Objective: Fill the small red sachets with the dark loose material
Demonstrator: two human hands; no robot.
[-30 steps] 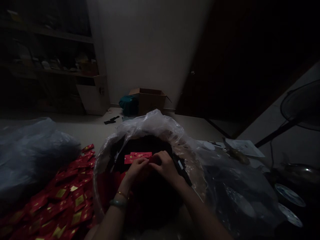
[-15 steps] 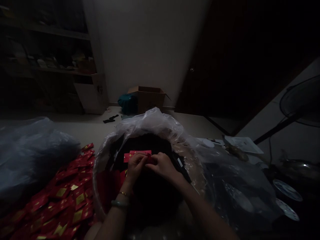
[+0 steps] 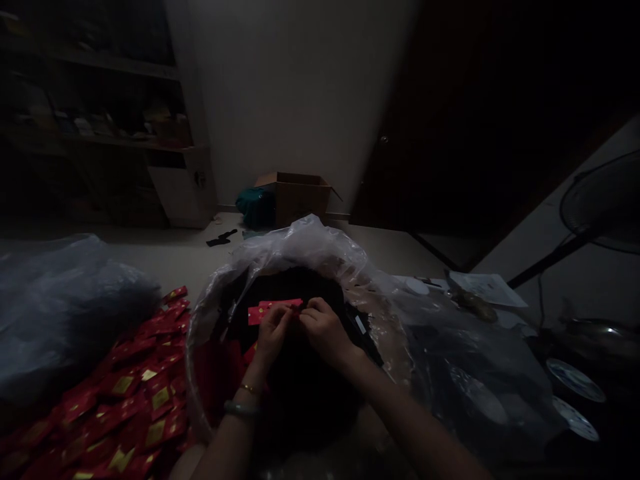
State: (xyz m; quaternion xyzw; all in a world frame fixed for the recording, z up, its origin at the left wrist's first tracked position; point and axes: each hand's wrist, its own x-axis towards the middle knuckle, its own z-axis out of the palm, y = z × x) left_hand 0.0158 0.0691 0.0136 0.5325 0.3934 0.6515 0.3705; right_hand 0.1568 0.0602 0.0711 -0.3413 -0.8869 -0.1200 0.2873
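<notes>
Beyond two hands [image 3: 271, 329] [image 3: 326, 331]: two red packets [image 3: 256, 315].

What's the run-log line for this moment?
left grip: pinching small red item; right grip: pinching same item; beyond: red packets on black contents of plastic bag; left of bag: red packet heap

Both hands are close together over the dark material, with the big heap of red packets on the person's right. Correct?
No, the side is wrong: the head view shows the heap of red packets on the person's left. The left hand and right hand are indeed close together over the dark material.
</notes>
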